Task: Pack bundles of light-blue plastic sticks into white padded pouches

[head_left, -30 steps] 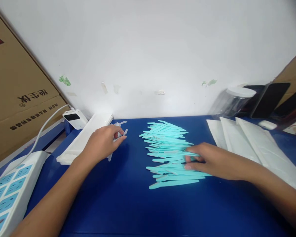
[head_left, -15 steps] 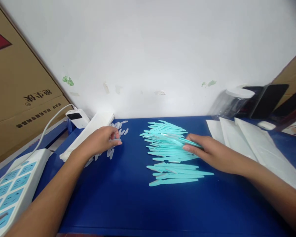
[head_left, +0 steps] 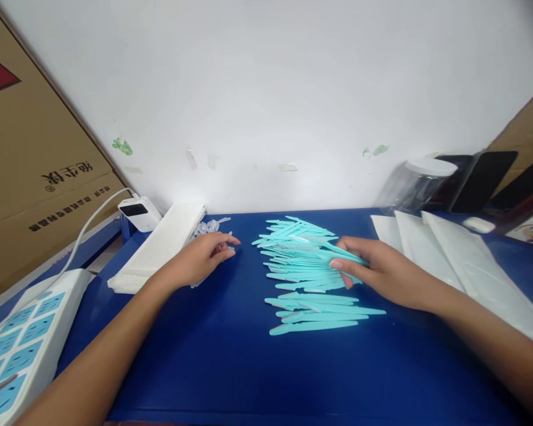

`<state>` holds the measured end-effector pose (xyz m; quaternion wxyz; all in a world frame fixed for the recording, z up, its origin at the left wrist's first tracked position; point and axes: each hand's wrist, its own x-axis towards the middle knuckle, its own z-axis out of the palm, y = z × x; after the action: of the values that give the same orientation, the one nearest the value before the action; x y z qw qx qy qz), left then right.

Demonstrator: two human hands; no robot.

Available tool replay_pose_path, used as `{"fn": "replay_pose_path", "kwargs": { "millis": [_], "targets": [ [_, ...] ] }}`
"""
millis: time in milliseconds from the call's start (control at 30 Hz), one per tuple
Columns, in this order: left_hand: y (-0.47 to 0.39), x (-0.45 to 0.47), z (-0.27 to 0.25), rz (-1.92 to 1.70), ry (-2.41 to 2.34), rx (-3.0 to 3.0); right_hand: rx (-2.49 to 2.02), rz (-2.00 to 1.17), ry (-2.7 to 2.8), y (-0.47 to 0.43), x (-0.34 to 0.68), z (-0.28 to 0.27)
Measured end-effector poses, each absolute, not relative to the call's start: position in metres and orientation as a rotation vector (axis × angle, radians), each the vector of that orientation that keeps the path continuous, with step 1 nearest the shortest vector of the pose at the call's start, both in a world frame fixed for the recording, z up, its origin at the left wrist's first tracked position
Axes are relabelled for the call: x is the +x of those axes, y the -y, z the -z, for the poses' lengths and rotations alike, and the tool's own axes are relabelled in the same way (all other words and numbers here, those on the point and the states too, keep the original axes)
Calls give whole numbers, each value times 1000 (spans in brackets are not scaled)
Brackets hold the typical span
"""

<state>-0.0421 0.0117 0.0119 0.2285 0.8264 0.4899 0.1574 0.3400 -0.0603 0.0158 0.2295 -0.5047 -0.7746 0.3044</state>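
Note:
My right hand (head_left: 368,266) is closed around a few turquoise eyebrow razors (head_left: 344,253), their heads pointing left over the pile. Clear plastic shows over the head of at least one of them. Below and left of that hand, several more turquoise eyebrow razors (head_left: 293,269) lie in rows on the blue table (head_left: 231,367). My left hand (head_left: 208,254) hovers left of the pile, thumb and forefinger pinching what looks like a small clear blade cap (head_left: 231,248), mostly hidden by the fingers. Behind this hand lie several loose clear caps (head_left: 211,226), partly covered by it.
A white packet (head_left: 164,245) lies left of the caps, near a white device with a cable (head_left: 141,213). A power strip (head_left: 31,331) and a carton (head_left: 39,148) stand at left. White pouches (head_left: 462,254), a lidded jar (head_left: 421,183) and a phone (head_left: 484,180) are at right.
My left hand has moved right, away from the loose caps and towards the razors. My right hand stays nearly in place, the held razors slightly turned.

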Motion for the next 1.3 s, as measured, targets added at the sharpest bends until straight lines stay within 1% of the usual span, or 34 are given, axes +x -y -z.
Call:
{"fn": "replay_pose_path", "kwargs": {
  "millis": [167,300,600,900,1133,1300],
  "targets": [
    [5,-7,-9,-838,-1092,1808,-1352,-911,2016,61,336,-15],
    [22,12,-8,-950,-998,1546,-1326,-888,1960,60,334,-15],
    [28,20,0,-1060,-1031,1409,-1352,-824,1938,59,335,-13],
    [33,27,2,-1028,-1039,1427,-1356,-843,1964,60,331,-11],
    [29,22,3,-1063,-1053,1409,-1371,-794,1959,61,335,-14],
    [31,24,3,-1022,-1056,1446,-1360,-778,1983,62,333,-15]
  ]
}}
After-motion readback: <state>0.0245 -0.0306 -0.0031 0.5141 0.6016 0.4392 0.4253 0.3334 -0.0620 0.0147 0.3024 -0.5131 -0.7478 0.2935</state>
